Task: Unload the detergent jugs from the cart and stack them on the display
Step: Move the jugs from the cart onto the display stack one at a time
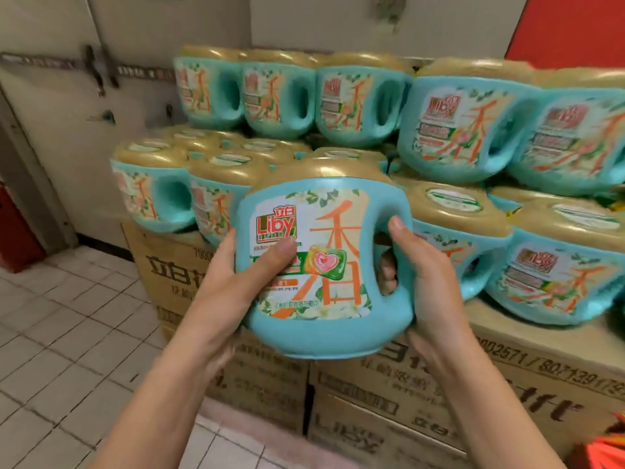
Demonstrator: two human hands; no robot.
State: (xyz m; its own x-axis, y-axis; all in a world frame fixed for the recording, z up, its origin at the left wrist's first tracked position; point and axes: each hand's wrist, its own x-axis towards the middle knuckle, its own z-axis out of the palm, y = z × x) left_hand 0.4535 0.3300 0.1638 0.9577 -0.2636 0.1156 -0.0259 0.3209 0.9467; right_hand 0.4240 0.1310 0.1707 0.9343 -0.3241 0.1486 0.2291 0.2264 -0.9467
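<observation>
Item in hand: detergent jug, teal body, gold lid, printed label facing the camera, handle to the right; upright, raised clear of any surface, in front of the lower tier of the display and above the front edge of the cartons.

Grip, left hand: clasping the left side of the detergent jug, thumb laid across the label, remaining fingers hidden behind the body.

Grip, right hand: wrapped around the handle, thumb at the top of the handle loop, fingers visible through the handle opening.

Display, lower tier: identical jugs upright on the cartons, one left group just beside the detergent jug, one right group on the other side, handles to the right. Contact between the detergent jug and these neighbours: cannot tell.

Display, upper tier: more jugs stacked on the lids below, a rear row of three at the left, a nearer pair at the right.

Base: brown printed cardboard, stacked in layers on a white tiled floor.

Background: beige wall; red panel at upper right
</observation>
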